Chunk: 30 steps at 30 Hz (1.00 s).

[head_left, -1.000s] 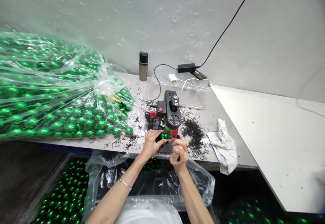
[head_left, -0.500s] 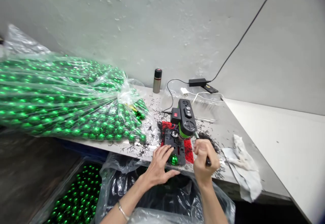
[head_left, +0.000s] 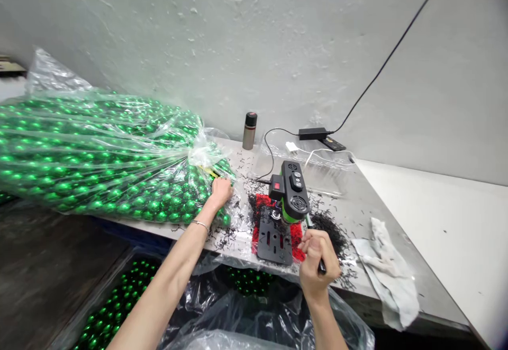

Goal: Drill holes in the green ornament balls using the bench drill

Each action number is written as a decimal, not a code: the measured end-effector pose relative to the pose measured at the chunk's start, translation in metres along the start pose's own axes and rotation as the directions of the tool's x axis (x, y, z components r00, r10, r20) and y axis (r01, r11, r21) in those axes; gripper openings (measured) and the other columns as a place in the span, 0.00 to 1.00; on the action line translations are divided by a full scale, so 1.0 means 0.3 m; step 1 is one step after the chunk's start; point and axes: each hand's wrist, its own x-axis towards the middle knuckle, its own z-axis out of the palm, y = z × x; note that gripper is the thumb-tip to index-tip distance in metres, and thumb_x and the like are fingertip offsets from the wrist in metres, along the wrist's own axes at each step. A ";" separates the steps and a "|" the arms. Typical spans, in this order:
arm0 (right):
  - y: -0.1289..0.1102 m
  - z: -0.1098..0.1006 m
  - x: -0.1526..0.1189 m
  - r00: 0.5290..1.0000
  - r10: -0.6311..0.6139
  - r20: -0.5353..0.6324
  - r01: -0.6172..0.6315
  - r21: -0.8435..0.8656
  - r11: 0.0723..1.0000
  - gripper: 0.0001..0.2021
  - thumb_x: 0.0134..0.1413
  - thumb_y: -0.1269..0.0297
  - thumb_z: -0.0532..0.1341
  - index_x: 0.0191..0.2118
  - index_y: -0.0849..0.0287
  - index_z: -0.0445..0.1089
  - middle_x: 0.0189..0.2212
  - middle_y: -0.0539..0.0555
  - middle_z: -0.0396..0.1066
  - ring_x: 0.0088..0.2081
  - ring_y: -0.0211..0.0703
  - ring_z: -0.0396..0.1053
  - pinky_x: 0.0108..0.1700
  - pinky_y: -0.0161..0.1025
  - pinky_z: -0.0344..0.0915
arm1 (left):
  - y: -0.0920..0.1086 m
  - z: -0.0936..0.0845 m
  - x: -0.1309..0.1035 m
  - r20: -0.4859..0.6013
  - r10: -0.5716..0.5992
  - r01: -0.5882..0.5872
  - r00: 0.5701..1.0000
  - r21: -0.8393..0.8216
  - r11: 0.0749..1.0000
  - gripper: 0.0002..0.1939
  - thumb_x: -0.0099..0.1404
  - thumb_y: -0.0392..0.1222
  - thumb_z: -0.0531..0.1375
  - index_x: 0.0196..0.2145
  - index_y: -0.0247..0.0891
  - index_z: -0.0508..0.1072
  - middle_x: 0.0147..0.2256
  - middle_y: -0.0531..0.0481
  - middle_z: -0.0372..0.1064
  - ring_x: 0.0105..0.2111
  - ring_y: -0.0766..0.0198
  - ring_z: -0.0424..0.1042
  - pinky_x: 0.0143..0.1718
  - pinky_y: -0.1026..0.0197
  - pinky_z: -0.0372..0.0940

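My right hand (head_left: pixel 319 260) is wrapped round the lever handle (head_left: pixel 321 268) of a small black-and-green bench machine (head_left: pixel 294 190), at the machine's right side. Out to the left, my left hand (head_left: pixel 222 188) reaches to the neck end of a large clear plastic bag (head_left: pixel 151 151) full of shiny green balls. Its fingers are curled, and what they hold is hidden. A slotted black base plate (head_left: pixel 275 244) lies under the machine head with no ball on it. Beneath the plate shows a red mat (head_left: pixel 297 241).
Small black bits (head_left: pixel 327 228) are strewn round the machine. A flask (head_left: pixel 250 131) and a power adapter (head_left: pixel 313 134) stand at the wall side. A white cloth (head_left: pixel 387 276) hangs over the front edge. Below are an open plastic liner (head_left: pixel 214 307) and a bin of green balls (head_left: pixel 115 302).
My left hand has moved from the base plate leftward to the bag of balls. The green ball that sat on the plate is gone from it. My right hand stays on the lever handle.
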 end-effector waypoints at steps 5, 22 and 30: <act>0.007 -0.001 -0.003 1.000 -0.018 0.003 0.018 0.004 1.000 0.15 0.62 0.75 0.53 0.24 0.57 0.61 0.23 0.49 0.64 0.27 0.37 0.65 0.27 0.36 0.63 | -0.008 -0.027 -0.139 0.088 0.001 0.033 0.996 -0.376 0.926 0.17 0.66 0.41 0.60 0.52 0.37 0.74 0.45 0.41 0.76 0.44 0.53 0.77 0.47 0.55 0.69; -0.015 -0.006 0.011 0.998 -0.052 0.043 0.054 -0.044 0.998 0.15 0.63 0.76 0.52 0.25 0.57 0.60 0.24 0.48 0.63 0.28 0.35 0.64 0.30 0.35 0.61 | 0.130 0.232 -0.489 0.346 0.030 0.227 0.938 -0.677 0.700 0.22 0.60 0.45 0.66 0.51 0.38 0.78 0.41 0.47 0.79 0.36 0.59 0.78 0.41 0.59 0.72; -0.010 -0.013 0.004 0.996 -0.062 0.071 0.065 -0.043 0.997 0.14 0.62 0.77 0.52 0.25 0.56 0.60 0.24 0.48 0.63 0.28 0.36 0.65 0.30 0.35 0.62 | 0.143 0.287 -0.492 0.092 0.383 -0.342 0.919 -0.298 0.891 0.16 0.62 0.41 0.65 0.48 0.36 0.77 0.46 0.40 0.77 0.48 0.50 0.76 0.52 0.50 0.69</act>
